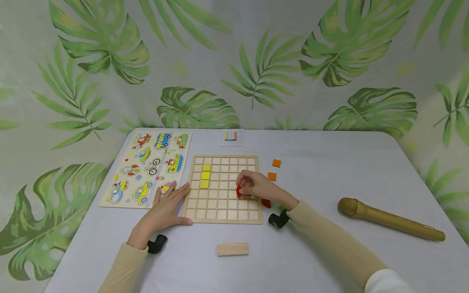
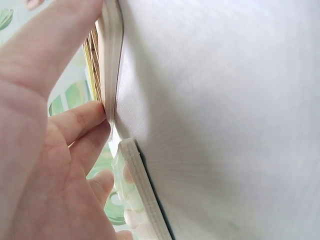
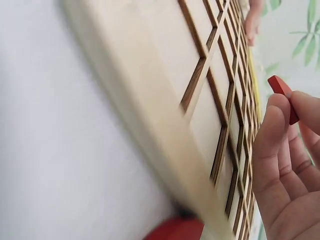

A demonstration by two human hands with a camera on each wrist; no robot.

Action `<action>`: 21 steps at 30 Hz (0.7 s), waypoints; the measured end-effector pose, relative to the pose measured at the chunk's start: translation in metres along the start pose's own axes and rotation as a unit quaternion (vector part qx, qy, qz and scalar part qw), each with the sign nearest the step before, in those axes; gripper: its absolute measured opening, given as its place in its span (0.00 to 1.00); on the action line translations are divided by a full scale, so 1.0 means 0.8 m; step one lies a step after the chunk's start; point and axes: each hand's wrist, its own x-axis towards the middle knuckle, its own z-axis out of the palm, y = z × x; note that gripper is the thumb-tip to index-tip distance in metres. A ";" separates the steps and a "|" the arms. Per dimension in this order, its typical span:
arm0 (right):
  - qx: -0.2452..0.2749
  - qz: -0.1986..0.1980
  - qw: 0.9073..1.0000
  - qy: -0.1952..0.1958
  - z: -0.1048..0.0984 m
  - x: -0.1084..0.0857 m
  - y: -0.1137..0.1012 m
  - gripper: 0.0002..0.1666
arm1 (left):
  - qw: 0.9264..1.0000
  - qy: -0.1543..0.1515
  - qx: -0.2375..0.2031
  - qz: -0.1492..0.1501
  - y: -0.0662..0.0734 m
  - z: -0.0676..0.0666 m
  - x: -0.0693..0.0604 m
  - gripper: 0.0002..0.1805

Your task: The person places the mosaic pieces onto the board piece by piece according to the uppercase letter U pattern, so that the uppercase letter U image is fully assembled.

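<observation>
A wooden grid board [image 1: 222,203] lies on the table, with three yellow square tiles [image 1: 205,175] in a column in its left part. Above the board's right part, my right hand [image 1: 258,187] pinches a small red tile [image 1: 239,191] between thumb and finger; the right wrist view shows this red tile [image 3: 283,95] raised and tilted. My left hand [image 1: 165,211] has its fingers spread, touching the board's left edge. Another red tile [image 1: 266,203] with a curved side lies by the right edge. A green piece [image 1: 281,208] is mostly hidden by the right wrist.
Two orange square tiles [image 1: 274,169] lie right of the board. Behind it is a pattern card [image 1: 232,137]. A vehicle puzzle board [image 1: 124,158] stands left, partly under the left fingers. A plain wooden block [image 1: 232,249] lies in front, a gold microphone [image 1: 388,219] far right.
</observation>
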 end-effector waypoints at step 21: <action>-0.074 -0.014 0.997 -0.017 0.072 0.087 -0.030 0.07 | 1.000 -0.007 -0.002 -0.008 0.003 -0.003 0.000 0.57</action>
